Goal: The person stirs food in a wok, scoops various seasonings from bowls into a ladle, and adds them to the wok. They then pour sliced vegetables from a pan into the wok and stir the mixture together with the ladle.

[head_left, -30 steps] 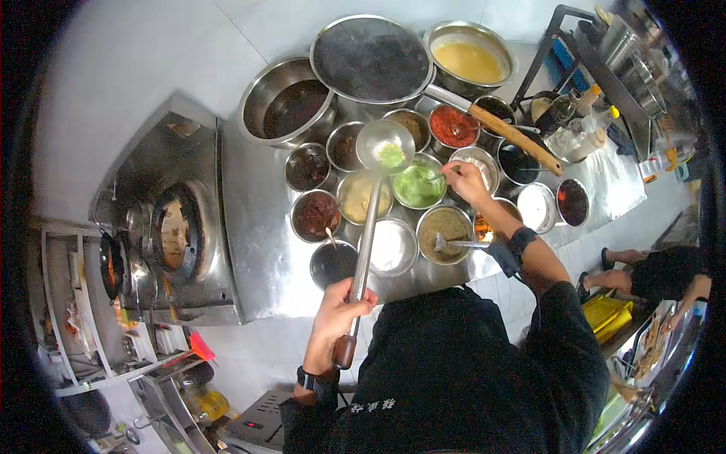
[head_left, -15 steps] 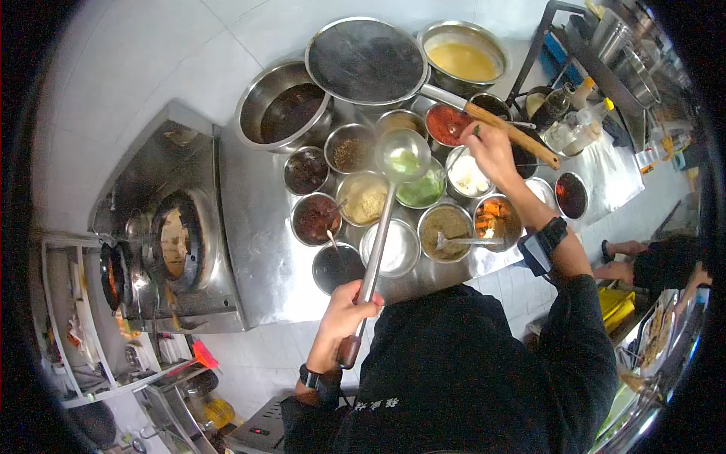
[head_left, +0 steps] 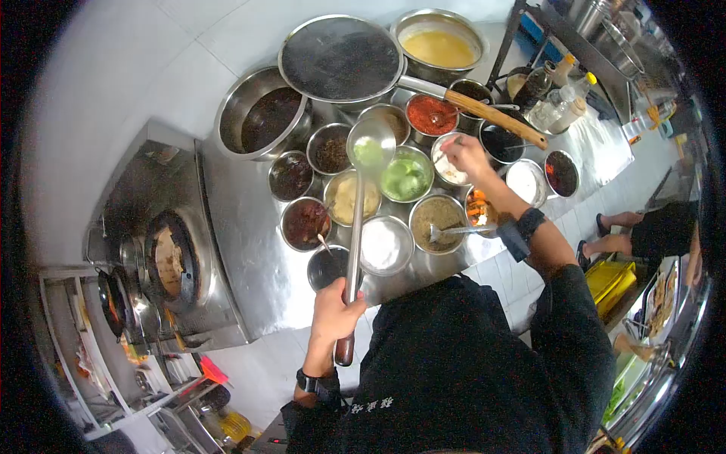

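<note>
The ladle [head_left: 355, 234] is being gripped by the left hand [head_left: 336, 314], fingers wrapped closed around its handle; its long axis is being pointed to 12 o'clock, its head at 10 o'clock from the green-filled bowl [head_left: 407, 175]. The right hand [head_left: 467, 157] is being held over the white-filled bowl [head_left: 448, 171] — finger opening and hold unclear. White characters [head_left: 373, 405] are being displayed on black clothing [head_left: 454, 356] — too small to read.

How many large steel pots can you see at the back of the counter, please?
2: the dark-filled pot, left of the strainer, and the yellow-filled pot, right of it. Another may hide under the strainer.
</note>
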A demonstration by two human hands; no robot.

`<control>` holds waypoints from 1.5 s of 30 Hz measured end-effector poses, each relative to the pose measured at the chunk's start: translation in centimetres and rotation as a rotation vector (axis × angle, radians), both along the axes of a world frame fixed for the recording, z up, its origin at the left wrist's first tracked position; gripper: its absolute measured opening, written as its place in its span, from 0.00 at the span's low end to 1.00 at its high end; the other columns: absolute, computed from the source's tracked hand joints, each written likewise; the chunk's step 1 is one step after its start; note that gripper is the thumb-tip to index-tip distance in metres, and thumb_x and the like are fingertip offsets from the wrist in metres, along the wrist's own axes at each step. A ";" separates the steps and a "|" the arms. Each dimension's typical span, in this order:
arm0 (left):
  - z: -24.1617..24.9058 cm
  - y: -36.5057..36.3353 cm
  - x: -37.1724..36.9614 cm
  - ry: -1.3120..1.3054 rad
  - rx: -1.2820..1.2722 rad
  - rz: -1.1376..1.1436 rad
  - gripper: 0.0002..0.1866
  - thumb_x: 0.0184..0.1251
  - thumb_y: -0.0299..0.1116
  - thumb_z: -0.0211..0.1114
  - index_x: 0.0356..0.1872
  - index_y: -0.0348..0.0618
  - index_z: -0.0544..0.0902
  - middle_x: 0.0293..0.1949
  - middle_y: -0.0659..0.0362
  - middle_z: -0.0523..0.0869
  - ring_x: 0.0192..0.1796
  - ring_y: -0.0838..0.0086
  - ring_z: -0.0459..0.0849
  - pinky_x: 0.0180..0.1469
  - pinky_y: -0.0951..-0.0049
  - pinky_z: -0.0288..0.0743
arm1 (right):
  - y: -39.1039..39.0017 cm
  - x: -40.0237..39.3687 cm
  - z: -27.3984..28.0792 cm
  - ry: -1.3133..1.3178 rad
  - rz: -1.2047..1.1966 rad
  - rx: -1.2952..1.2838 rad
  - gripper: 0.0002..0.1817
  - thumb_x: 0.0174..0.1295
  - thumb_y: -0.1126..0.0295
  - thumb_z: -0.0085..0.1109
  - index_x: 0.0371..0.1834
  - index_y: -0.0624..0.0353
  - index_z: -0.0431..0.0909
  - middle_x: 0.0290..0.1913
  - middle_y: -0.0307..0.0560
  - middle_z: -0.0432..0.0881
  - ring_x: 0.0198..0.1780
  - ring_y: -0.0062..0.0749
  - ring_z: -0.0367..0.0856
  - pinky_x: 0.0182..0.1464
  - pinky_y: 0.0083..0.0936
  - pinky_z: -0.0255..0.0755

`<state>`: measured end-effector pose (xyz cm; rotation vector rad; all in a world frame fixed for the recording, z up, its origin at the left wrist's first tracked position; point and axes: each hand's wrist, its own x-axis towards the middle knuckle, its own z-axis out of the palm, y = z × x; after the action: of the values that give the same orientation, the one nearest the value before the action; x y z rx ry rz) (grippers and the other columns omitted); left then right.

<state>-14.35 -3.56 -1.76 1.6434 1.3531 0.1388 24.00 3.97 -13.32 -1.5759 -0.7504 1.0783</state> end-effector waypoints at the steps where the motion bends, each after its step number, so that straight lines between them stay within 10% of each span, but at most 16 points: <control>1: 0.0 -0.1 0.0 0.026 0.026 -0.025 0.10 0.42 0.26 0.62 0.29 0.37 0.79 0.25 0.59 0.81 0.28 0.76 0.78 0.33 0.78 0.71 | -0.2 0.3 2.2 0.131 -0.013 0.017 0.07 0.51 0.71 0.53 0.27 0.61 0.79 0.19 0.40 0.75 0.22 0.22 0.71 0.23 0.20 0.63; 2: 0.0 0.0 0.0 0.016 -0.020 -0.039 0.10 0.42 0.26 0.62 0.29 0.37 0.79 0.25 0.59 0.82 0.29 0.76 0.79 0.33 0.78 0.71 | -0.3 0.2 4.3 0.175 -0.018 0.082 0.06 0.50 0.73 0.52 0.25 0.61 0.79 0.18 0.36 0.72 0.20 0.17 0.67 0.21 0.15 0.58; 5: 0.0 0.0 -0.2 -0.020 -0.151 -0.074 0.11 0.41 0.27 0.62 0.30 0.38 0.80 0.26 0.59 0.82 0.30 0.76 0.79 0.34 0.78 0.71 | -0.5 0.8 6.8 -0.708 -0.097 0.189 0.07 0.53 0.72 0.50 0.26 0.62 0.78 0.22 0.52 0.78 0.25 0.42 0.79 0.28 0.33 0.70; 11: 0.0 -0.5 0.9 -0.306 -0.388 0.019 0.09 0.42 0.24 0.59 0.29 0.36 0.79 0.28 0.60 0.82 0.32 0.77 0.78 0.38 0.78 0.70 | -3.2 2.6 2.5 -0.998 0.015 0.229 0.08 0.55 0.69 0.53 0.27 0.61 0.78 0.29 0.57 0.79 0.33 0.53 0.79 0.37 0.42 0.72; 33: 1.9 -1.3 3.6 -0.349 -0.360 0.070 0.07 0.40 0.23 0.58 0.25 0.41 0.75 0.28 0.60 0.81 0.33 0.77 0.76 0.37 0.78 0.68 | -3.8 3.7 -2.8 -0.295 -0.176 -0.051 0.08 0.53 0.71 0.54 0.30 0.62 0.82 0.21 0.49 0.81 0.23 0.30 0.80 0.29 0.26 0.72; 45: -1.0 -0.8 4.7 -0.293 -0.222 0.014 0.08 0.44 0.24 0.60 0.29 0.35 0.80 0.26 0.61 0.82 0.28 0.80 0.78 0.33 0.80 0.71 | -5.6 7.0 3.6 0.272 -0.270 0.132 0.04 0.49 0.78 0.55 0.28 0.62 0.78 0.17 0.42 0.74 0.14 0.20 0.64 0.14 0.18 0.51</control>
<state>-9.65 -4.32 -2.79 1.3685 1.1142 0.2211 31.02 -1.62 -9.68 -1.3403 -0.4032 0.9954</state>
